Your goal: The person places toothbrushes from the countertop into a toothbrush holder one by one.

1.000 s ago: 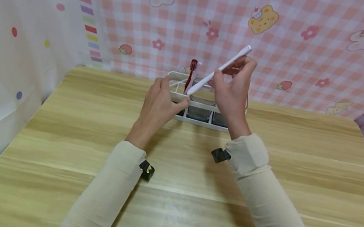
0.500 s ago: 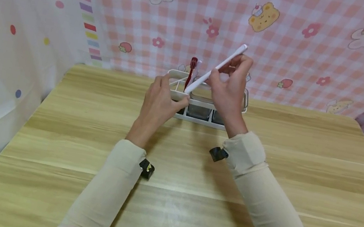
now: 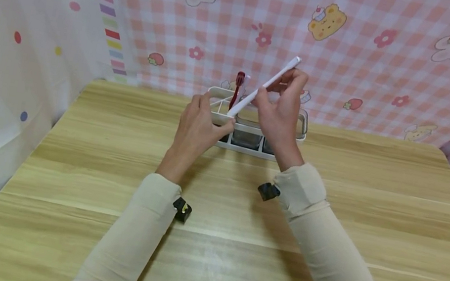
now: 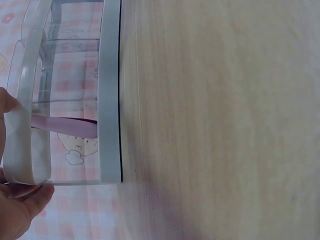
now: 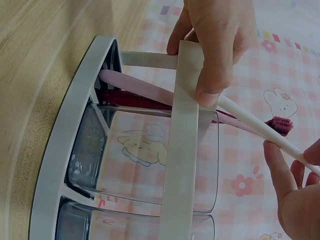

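Observation:
A white toothbrush (image 3: 269, 82) slants across the holder's top, its lower end at the rim beside my left thumb. My right hand (image 3: 280, 117) pinches it between thumb and fingers. My left hand (image 3: 196, 128) grips the left end of the white toothbrush holder (image 3: 265, 155), thumb on the front rim and fingers behind, as the right wrist view shows. In the holder's left section stand a dark red toothbrush (image 3: 238, 85), bristles up, and a pink toothbrush (image 5: 135, 86). The white one's lower tip is hidden behind the left thumb in the right wrist view.
Clear cups (image 5: 145, 155) sit in the holder's other sections. The holder stands near the back edge of the wooden table (image 3: 204, 257), before a pink checked cloth (image 3: 228, 20). A white curtain (image 3: 6, 72) hangs at the left.
My right hand has shifted slightly left, carrying the white toothbrush's upper end a little left and down. The left hand and the holder keep their place.

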The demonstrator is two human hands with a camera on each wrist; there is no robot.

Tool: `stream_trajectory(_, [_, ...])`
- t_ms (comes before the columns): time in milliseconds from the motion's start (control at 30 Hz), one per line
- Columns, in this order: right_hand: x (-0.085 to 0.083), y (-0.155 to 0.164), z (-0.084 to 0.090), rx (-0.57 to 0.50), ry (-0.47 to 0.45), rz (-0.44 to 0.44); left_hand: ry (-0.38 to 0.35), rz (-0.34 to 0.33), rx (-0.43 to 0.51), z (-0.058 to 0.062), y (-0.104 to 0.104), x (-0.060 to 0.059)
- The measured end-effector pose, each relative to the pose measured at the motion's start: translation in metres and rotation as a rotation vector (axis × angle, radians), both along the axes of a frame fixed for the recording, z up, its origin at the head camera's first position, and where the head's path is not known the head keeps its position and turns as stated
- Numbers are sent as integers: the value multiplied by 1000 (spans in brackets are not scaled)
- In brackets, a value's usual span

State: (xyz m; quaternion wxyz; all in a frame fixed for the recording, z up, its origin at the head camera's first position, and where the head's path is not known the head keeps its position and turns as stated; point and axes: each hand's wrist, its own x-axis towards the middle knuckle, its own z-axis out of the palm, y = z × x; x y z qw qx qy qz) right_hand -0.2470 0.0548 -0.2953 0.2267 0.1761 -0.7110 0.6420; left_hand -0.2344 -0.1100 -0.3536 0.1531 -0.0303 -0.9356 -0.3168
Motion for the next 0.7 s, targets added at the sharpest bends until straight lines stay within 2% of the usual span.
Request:
stream_trajectory(133, [1, -1, -1, 31, 6, -2, -5, 1, 2, 0, 0, 0])
stream_trajectory(533, [3, -10, -5, 173, 120, -22, -6, 0, 2, 0, 0, 0])
stream_trajectory(700, [2, -12, -9, 220, 120, -24, -13, 4, 1, 0, 0, 1])
